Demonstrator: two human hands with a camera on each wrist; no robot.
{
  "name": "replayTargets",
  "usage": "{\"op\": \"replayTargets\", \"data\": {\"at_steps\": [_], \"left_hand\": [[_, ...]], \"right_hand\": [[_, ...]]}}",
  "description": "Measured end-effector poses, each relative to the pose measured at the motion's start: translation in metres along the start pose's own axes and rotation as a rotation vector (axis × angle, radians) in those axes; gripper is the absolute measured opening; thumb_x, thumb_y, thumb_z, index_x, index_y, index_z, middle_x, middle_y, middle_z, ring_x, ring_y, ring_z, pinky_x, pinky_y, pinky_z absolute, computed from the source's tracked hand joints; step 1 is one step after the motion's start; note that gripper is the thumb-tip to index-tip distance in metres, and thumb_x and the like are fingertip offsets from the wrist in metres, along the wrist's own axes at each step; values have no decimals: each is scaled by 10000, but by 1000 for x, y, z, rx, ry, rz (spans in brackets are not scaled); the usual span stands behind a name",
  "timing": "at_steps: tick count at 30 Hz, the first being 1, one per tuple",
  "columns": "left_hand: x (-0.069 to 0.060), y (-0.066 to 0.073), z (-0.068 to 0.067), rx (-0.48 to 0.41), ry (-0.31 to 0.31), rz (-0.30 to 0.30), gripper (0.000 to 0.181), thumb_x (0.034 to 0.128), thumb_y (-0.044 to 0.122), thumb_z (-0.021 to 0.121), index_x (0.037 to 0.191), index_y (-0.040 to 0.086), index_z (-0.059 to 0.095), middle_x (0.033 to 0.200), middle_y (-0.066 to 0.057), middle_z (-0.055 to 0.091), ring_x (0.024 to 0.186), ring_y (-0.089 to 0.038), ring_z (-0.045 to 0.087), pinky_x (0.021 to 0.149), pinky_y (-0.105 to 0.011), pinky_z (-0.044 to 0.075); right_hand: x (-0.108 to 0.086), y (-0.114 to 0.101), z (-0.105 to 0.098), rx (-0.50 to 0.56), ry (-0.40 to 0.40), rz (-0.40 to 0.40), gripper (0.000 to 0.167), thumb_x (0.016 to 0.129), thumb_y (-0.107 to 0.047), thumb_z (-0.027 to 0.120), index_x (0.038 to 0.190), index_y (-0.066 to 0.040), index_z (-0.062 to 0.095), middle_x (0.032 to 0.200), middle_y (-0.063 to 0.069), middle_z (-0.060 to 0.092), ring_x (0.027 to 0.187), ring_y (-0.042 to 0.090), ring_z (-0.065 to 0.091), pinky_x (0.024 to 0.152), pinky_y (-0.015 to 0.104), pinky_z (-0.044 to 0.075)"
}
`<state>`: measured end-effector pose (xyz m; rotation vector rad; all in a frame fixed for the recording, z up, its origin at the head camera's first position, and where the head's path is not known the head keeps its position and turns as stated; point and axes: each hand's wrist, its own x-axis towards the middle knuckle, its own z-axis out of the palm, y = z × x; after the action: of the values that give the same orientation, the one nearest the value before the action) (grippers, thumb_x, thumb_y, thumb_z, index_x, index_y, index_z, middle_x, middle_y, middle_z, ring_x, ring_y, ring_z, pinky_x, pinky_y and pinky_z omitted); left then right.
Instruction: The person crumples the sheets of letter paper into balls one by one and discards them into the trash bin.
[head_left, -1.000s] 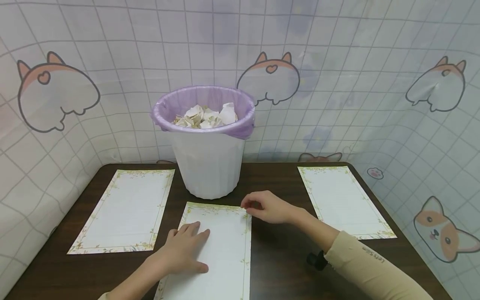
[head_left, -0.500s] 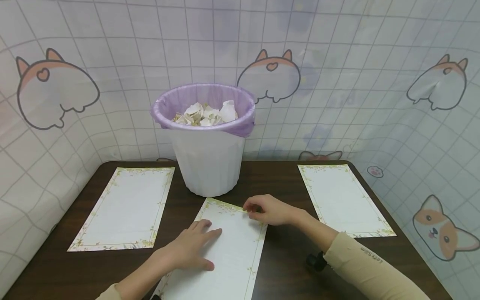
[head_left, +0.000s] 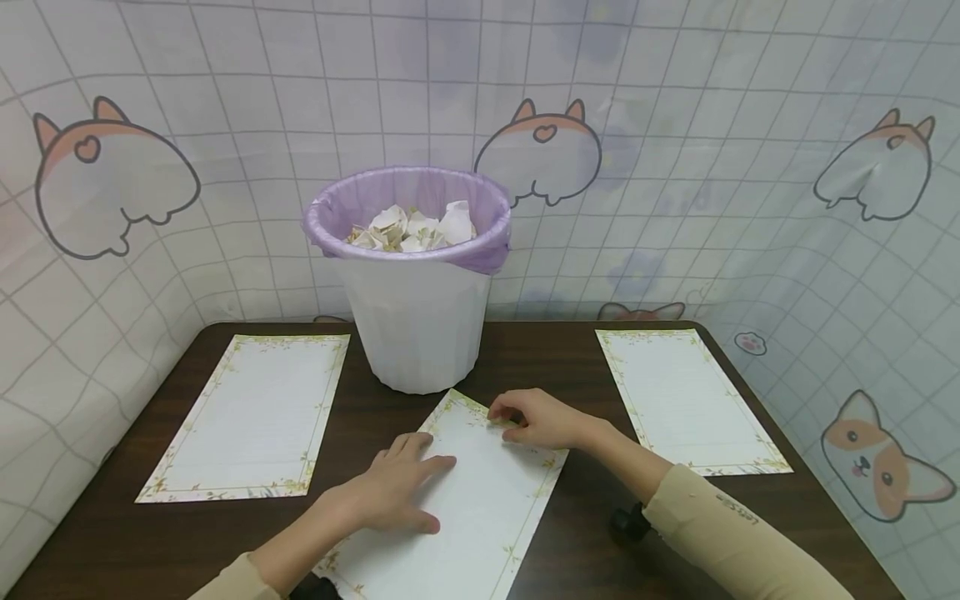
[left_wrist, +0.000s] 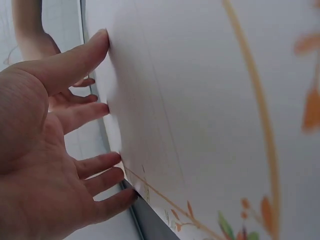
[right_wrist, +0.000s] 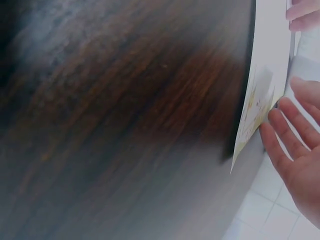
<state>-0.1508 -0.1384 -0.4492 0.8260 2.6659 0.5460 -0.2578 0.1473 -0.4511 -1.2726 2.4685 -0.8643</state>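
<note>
A white sheet of paper (head_left: 480, 508) with a yellow-green floral border lies slanted on the dark table, its far corner near the base of the bin. My left hand (head_left: 397, 492) rests on its left side, fingers spread, fingertips touching the sheet; the left wrist view shows the thumb (left_wrist: 80, 60) and fingers well apart. At the sheet's far edge is my right hand (head_left: 542, 418), its fingertips touching the paper. In the right wrist view its fingers (right_wrist: 295, 125) are only slightly bent and the thumb stands away from them.
A white bin (head_left: 420, 325) with a purple liner (head_left: 337, 217) stands behind the sheet, holding crumpled paper (head_left: 420, 232). Similar bordered sheets lie flat on either side: a left sheet (head_left: 247, 417) and a right sheet (head_left: 693, 400). A patterned cloth (head_left: 675, 167) surrounds the table (head_left: 585, 533).
The middle sheet has turned clockwise, its far end swinging right. My left hand has slid a little right along with it, while my right hand has stayed nearly in place at the far edge.
</note>
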Motion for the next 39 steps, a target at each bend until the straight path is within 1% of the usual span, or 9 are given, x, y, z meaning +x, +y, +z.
{"op": "replayTargets", "data": {"at_steps": [4, 7, 11, 15, 20, 23, 30, 35, 39], "left_hand": [[4, 0, 0, 33, 4, 6, 757, 842, 410, 854, 1490, 161, 553, 1520, -216, 348, 1412, -417, 295, 1036, -674, 340], [7, 2, -1, 36, -9, 23, 730, 862, 368, 843, 1496, 163, 547, 1552, -198, 345, 1437, -404, 295, 1065, -680, 314], [9, 4, -2, 16, -36, 47, 687, 902, 291, 804, 1513, 151, 521, 1622, -191, 299, 1497, -380, 250, 1125, -666, 256], [10, 4, -2, 0, -62, 74, 667, 940, 257, 759, 1536, 138, 484, 1658, -173, 250, 1529, -345, 203, 1164, -626, 227], [10, 3, -2, 7, -76, 93, 657, 971, 298, 725, 1551, 139, 461, 1669, -179, 219, 1538, -354, 169, 1173, -621, 217], [10, 3, -2, 0, -81, 77, 660, 971, 344, 723, 1549, 152, 469, 1670, -182, 209, 1540, -367, 150, 1175, -623, 209], [9, -1, -2, 5, -85, 23, 688, 938, 410, 746, 1536, 181, 494, 1668, -196, 200, 1540, -386, 129, 1161, -655, 197], [6, -9, -4, 9, -30, -39, 700, 927, 430, 757, 1528, 177, 503, 1651, -247, 198, 1518, -427, 174, 1122, -695, 227], [4, -15, -8, 17, 34, -101, 726, 907, 412, 787, 1521, 143, 507, 1614, -278, 254, 1479, -452, 249, 1078, -722, 255]], "right_hand": [[-1, 0, -1, -20, 18, -7, 294, 919, 0, 738, 1206, -12, 676, 1160, 102, 698, 1068, 273, 651, 873, 387, 551], [-2, 0, -2, -56, 33, -7, 323, 902, -9, 758, 1212, -8, 668, 1179, 105, 689, 1096, 287, 642, 930, 423, 529], [-4, 0, -3, -68, 17, 34, 456, 885, -47, 790, 1309, -6, 628, 1350, 134, 623, 1270, 324, 566, 1065, 474, 447], [-4, 1, -1, -69, -77, 91, 632, 892, -129, 813, 1456, -52, 539, 1563, 136, 452, 1453, 326, 389, 1158, 511, 333], [-6, 3, 0, -128, -202, 119, 683, 930, -251, 787, 1520, -80, 489, 1644, 129, 318, 1526, 304, 238, 1192, 599, 191], [-8, 5, -2, -152, -211, 136, 686, 937, -278, 776, 1523, -66, 489, 1651, 145, 295, 1527, 318, 229, 1184, 625, 182], [-18, 15, -12, -178, -203, 213, 718, 938, -310, 774, 1534, -52, 468, 1655, 165, 273, 1507, 362, 268, 1171, 551, 286], [-25, 17, -20, -177, -184, 276, 726, 939, -303, 771, 1530, -19, 458, 1648, 200, 269, 1498, 402, 269, 1169, 556, 287], [-28, 16, -25, -221, -157, 319, 727, 929, -311, 784, 1514, -9, 477, 1626, 227, 303, 1479, 428, 299, 1164, 557, 295]]}}
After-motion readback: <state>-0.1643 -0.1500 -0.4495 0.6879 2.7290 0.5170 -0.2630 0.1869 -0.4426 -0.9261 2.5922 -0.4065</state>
